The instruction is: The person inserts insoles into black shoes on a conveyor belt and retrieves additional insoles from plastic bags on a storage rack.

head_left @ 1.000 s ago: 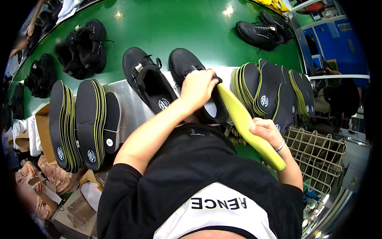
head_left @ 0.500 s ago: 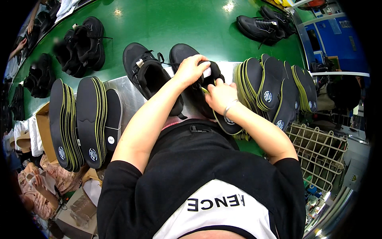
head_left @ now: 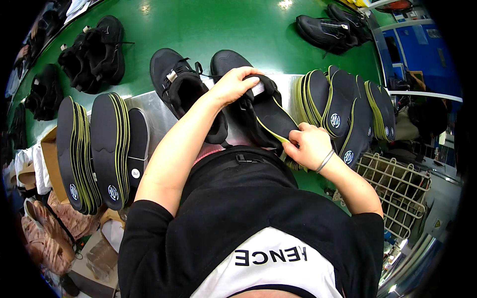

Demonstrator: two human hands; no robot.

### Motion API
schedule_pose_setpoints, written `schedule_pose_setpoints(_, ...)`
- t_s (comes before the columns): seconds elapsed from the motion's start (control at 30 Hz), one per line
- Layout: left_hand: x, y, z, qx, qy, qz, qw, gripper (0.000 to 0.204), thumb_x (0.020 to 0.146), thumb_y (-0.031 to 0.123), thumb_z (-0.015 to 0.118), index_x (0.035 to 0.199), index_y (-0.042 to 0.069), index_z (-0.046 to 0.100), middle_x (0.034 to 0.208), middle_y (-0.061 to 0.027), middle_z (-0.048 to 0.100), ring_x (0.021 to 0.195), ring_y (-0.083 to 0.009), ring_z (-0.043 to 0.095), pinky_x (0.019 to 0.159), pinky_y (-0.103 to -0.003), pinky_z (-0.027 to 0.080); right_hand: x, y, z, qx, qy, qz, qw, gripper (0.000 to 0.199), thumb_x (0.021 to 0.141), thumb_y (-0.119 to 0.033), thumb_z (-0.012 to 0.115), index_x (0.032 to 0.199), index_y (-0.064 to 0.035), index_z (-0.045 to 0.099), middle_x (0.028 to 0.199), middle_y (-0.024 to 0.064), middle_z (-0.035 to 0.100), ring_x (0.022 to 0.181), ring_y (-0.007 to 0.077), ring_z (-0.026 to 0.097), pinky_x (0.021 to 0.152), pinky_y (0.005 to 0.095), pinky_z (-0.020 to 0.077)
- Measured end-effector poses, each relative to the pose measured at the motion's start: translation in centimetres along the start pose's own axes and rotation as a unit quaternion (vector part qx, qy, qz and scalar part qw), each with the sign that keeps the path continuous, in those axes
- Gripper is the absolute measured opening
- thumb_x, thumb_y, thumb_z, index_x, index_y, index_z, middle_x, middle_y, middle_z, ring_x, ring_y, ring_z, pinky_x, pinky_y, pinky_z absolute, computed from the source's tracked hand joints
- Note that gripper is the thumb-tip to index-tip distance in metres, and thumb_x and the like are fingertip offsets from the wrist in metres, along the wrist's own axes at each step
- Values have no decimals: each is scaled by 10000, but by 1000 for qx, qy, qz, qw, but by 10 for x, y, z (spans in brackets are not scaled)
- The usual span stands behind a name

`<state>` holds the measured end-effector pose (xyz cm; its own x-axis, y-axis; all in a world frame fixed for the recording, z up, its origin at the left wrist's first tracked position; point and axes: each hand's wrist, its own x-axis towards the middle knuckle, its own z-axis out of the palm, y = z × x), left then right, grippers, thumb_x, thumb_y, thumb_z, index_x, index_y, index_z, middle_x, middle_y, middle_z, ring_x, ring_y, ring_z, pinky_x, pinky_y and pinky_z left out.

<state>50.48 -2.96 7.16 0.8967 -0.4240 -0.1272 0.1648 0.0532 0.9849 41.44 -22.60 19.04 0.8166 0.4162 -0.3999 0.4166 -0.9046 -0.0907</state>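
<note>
Two black shoes lie on a metal plate at the edge of a green table. My left hand grips the tongue and collar of the right-hand shoe. My right hand pinches the heel end of a black insole with a yellow-green edge, whose front end sits inside that shoe. The other black shoe lies just to the left, untouched.
Stacks of black and yellow-green insoles stand on edge at the left and at the right. More black shoes lie on the green table at the far left and far right. A wire basket sits at lower right.
A second ago my right hand held the insole out, yellow-green underside up, beside the shoe. It has since been turned over and its front end pushed into the shoe that my left hand holds.
</note>
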Motion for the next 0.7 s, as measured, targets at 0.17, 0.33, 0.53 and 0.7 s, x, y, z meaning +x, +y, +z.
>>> schedule_pose_setpoints(0.17, 1, 1, -2, -10, -1, -26, 1000, 245, 810, 127, 504, 1014, 0, 551, 947, -38, 572, 888, -108, 504, 816, -244, 389, 5, 1, 4, 0, 37, -28, 999, 212, 683, -268, 528, 601, -85, 596, 601, 102, 502, 596, 258, 548, 546, 387, 437)
schedule_pose_setpoints(0.33, 0, -3, -1, -10, 18, -25, 999, 246, 810, 132, 505, 1014, 1, 548, 943, -39, 573, 888, -109, 505, 813, -248, 392, 28, -14, 19, -42, 53, -42, 997, 188, 704, -228, 518, 640, -74, 606, 690, 118, 527, 671, 253, 557, 567, 382, 455)
schedule_pose_setpoints(0.53, 0, -5, 5, 0, 39, -5, 999, 239, 805, 128, 508, 1004, 1, 544, 938, -43, 571, 887, -108, 504, 810, -246, 394, 86, -22, 56, -94, -21, -63, 993, 176, 684, -141, 506, 729, -32, 636, 819, 153, 563, 745, 267, 576, 650, 345, 478)
schedule_pose_setpoints(0.7, -1, -6, 8, 5, 56, 2, 998, 236, 796, 124, 515, 995, 0, 542, 936, -44, 570, 889, -109, 504, 812, -242, 392, 91, -20, 63, -127, -47, -63, 989, 187, 710, -112, 494, 793, -25, 637, 829, 165, 565, 781, 273, 580, 676, 335, 478)
